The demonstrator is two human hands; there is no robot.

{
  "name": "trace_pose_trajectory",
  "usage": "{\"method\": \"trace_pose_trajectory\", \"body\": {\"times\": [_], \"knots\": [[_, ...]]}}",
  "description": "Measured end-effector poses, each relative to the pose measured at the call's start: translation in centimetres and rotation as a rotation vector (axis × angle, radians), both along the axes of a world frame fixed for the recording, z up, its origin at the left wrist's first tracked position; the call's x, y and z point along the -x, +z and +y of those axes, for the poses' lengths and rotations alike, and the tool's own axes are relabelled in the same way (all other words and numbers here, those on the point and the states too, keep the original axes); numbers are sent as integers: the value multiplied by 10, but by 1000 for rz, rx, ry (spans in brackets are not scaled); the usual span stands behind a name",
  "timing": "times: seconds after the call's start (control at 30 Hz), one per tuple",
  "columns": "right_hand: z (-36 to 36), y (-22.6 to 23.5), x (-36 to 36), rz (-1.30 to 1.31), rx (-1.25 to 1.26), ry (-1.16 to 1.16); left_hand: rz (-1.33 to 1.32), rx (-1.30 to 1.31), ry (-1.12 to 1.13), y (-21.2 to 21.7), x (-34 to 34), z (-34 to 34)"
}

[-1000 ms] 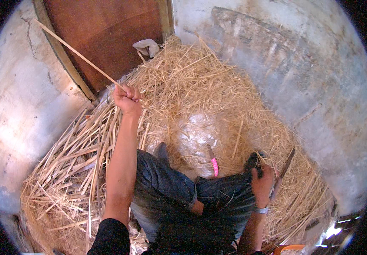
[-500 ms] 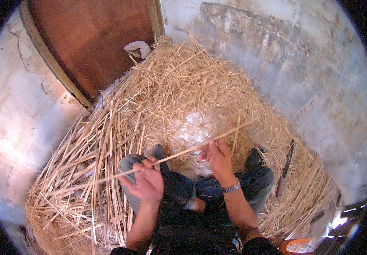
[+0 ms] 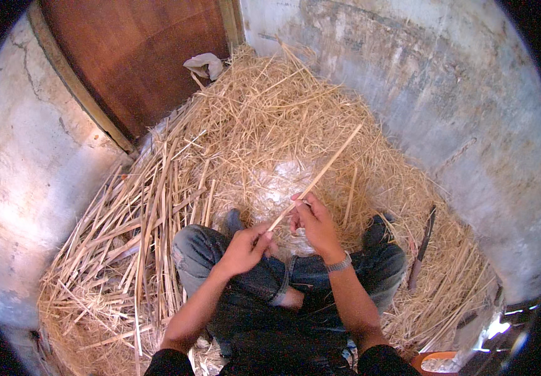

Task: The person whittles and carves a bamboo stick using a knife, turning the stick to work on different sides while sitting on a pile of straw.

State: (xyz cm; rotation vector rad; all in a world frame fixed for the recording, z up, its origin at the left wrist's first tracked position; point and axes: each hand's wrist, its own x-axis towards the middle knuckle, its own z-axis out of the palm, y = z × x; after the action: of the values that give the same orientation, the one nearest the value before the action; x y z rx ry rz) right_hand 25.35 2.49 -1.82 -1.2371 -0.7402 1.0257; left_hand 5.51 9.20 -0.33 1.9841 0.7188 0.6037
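A thin, pale strip of split bamboo or wood (image 3: pixel 330 164) slants up and to the right over my crossed legs. Its lower end is pinched in the fingers of my left hand (image 3: pixel 248 249). Farther along, the thumb and fingers of my right hand (image 3: pixel 316 224) close on the same strip; a metal-banded watch (image 3: pixel 339 262) circles that wrist. Beyond the strip, a pale, dusty patch (image 3: pixel 285 177) shows among fine shavings.
A big heap of shavings (image 3: pixel 283 106) fills the corner between a brown door (image 3: pixel 138 56) and a stained wall (image 3: pixel 433 81). Long strips (image 3: pixel 151 219) lie piled at my left. On the right rests a dark, long-bladed tool (image 3: pixel 422 244). A whitish bag (image 3: pixel 204 64) sits near the door.
My left hand has moved right and turned, from lying open under the strip to pinching its end. The strip now slants more steeply, its far end pointing farther away.
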Motion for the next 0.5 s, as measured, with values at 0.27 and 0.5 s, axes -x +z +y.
{"method": "trace_pose_trajectory", "body": {"times": [0.27,0.5], "knots": [[-40,-116,-46,-1298,544,-189,122,609,-285,-76,-40,48],[-73,-216,-72,-1227,614,-93,39,380,-298,-105,-62,34]]}}
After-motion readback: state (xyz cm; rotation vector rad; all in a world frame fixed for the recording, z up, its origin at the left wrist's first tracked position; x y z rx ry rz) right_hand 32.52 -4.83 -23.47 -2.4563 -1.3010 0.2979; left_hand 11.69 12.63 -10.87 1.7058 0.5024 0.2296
